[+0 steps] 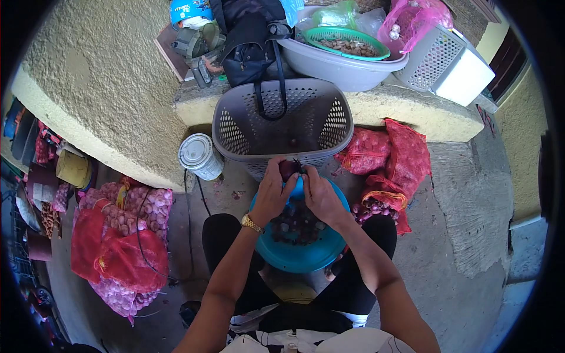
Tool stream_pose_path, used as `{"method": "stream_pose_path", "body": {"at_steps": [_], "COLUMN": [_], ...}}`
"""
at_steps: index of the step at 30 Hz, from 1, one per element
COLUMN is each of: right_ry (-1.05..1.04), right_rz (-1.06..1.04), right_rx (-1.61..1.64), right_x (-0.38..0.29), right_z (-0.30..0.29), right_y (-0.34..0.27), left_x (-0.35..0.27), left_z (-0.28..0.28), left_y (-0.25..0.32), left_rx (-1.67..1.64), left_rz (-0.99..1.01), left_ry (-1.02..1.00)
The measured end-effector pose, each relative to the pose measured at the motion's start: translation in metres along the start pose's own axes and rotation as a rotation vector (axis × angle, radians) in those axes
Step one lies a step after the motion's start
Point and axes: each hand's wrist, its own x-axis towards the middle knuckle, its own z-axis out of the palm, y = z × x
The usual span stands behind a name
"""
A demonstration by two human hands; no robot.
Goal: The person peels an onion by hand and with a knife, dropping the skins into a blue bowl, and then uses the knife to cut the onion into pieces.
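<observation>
My left hand [274, 190] holds a dark red onion [288, 169] above the near rim of a grey plastic basket. The fingertips of my right hand [321, 194] pinch together at the onion's dark, dry end; whether a small tool is between them is hidden. Below both hands, a blue plastic basin [291, 261] stands between my knees. Small dark red onions [295, 229] lie in the basin, partly covered by my wrists. Just beyond it stands the tall perforated basket [282, 119], with one small round dark thing visible near its bottom.
To the right lie red mesh sacks [408, 163], one spilling onions [375, 209]. A lidded metal can [201, 156] and a black cable [187, 220] are at left, beside mesh sacks of pale bulbs [150, 212]. A black bag [251, 48] and grey tub [340, 75] sit on the ledge.
</observation>
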Motion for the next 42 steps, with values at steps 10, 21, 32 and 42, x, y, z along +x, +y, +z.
{"method": "stream_pose_path", "body": {"at_steps": [10,21,32,42], "right_ry": [-0.030,-0.030,-0.041,0.000], "right_rz": [0.130,0.173,0.149,0.346], "right_rx": [-0.051,-0.047,-0.011,0.445], "right_x": [-0.007,-0.008,-0.028,-0.001], "right_z": [0.011,0.008,0.014,-0.021], "right_y": [-0.004,-0.008,0.007,0.017], "left_x": [0.000,-0.002,0.002,0.001], "left_z": [0.002,0.005,-0.004,0.007], "left_y": [-0.001,0.008,-0.004,-0.006], "left_rx": [0.101,0.123,-0.173,-1.303], "left_rz": [0.111,0.125,-0.086,-0.583], "left_ry": [0.051,0.068,0.134,-0.180]}}
